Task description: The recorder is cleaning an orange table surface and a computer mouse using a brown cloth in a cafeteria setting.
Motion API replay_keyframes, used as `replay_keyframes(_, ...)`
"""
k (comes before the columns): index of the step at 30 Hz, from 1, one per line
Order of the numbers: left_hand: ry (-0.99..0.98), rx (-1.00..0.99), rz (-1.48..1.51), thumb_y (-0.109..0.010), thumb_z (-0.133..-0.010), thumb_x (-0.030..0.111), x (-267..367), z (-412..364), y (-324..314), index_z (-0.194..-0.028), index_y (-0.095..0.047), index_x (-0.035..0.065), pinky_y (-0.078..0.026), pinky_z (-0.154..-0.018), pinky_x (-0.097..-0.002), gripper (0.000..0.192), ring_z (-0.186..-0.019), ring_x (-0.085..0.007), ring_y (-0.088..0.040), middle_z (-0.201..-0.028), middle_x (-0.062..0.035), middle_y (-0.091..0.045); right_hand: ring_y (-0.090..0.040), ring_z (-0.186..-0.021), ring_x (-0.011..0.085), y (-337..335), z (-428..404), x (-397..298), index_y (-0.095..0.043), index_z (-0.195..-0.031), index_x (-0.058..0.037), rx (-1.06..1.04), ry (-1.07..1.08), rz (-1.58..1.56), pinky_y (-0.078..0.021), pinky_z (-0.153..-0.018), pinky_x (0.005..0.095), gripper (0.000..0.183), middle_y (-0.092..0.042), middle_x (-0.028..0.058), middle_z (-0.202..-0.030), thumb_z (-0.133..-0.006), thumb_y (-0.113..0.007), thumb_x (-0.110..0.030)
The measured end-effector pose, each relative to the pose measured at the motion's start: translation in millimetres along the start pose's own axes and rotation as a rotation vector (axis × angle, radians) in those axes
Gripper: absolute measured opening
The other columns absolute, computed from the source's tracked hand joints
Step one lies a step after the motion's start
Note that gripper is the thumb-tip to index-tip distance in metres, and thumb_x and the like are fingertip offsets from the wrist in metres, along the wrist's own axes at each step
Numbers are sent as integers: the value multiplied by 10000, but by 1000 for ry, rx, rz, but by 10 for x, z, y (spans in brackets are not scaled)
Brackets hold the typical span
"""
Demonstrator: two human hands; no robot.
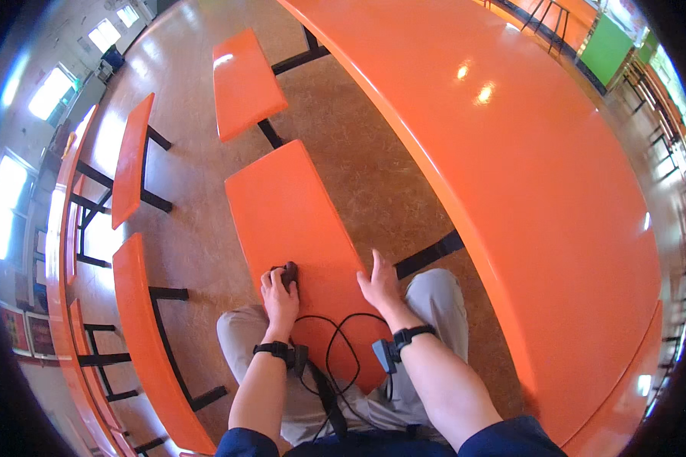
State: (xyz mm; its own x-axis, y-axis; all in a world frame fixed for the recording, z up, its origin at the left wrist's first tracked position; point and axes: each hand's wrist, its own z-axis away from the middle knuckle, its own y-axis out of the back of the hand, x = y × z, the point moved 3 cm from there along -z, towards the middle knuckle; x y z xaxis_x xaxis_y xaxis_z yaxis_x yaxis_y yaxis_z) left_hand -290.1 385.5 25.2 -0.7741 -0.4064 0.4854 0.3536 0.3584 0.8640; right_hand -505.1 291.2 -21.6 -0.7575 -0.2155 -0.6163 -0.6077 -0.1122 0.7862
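I sit astride an orange bench (288, 200). On its seat, my left hand (280, 300) grips a small dark object (289, 274), whose exact kind is mostly hidden by the fingers. The right hand (382, 285) holds nothing; its thumb and fingers are apart at the bench's right edge, close to my knee (437, 291). Each wrist wears a black strap with a small box, one on the left wrist (283, 354) and one on the right (393, 349). Black cables (343, 334) loop between them over the bench and my lap.
A long orange table (491, 171) stands along my right, joined to the bench by a black metal bar (429, 254). Ahead is another orange bench seat (246, 85). More orange benches (131, 165) on black frames stand to the left across the brown floor (194, 240).
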Motion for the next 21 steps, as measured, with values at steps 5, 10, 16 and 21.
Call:
replay_keyframes(5, 43, 24, -7, -640, -815, 99, -26, -1, -129, -1160, -500, 64, -413, -922, -485, 374, -1077, -413, -488, -1203, -202, -477, -552, -1037, 455, -168, 250, -59, -419, -1255, 56, -61, -125, -195, -457, -904, 504, 650, -553, 294, -1155, -846, -637, -400)
replay_keyframes(10, 13, 57, 83, -638, -828, 104, 73, 79, -54, -1149, -498, 50, -401, -951, -468, 354, -1105, -417, -475, -1234, -207, -460, -461, -1238, 438, -111, 138, 90, -309, -1398, 55, -65, -183, -383, -392, -1026, 440, 718, -450, 324, -1341, -913, -564, -411)
replay_keyframes(16, 89, 204, 79, -635, -816, 71, -214, 471, 120, -1127, -495, 32, -407, -949, -461, 343, -1102, -416, -481, -1189, -212, -469, -635, -933, 362, -220, 391, 538, -441, -1313, 20, -221, -341, -401, -486, -811, 426, 765, -659, 217, -963, -880, -527, -604)
replay_keyframes(21, 225, 221, 93, -657, -788, 68, -316, 545, 97, -1114, -501, 31, -413, -939, -455, 364, -1090, -410, -488, -1159, -214, -485, -640, -903, 390, -140, 417, 572, -593, -1114, 14, -319, -279, -393, -488, -789, 452, 716, -671, 211, -950, -901, -432, -651)
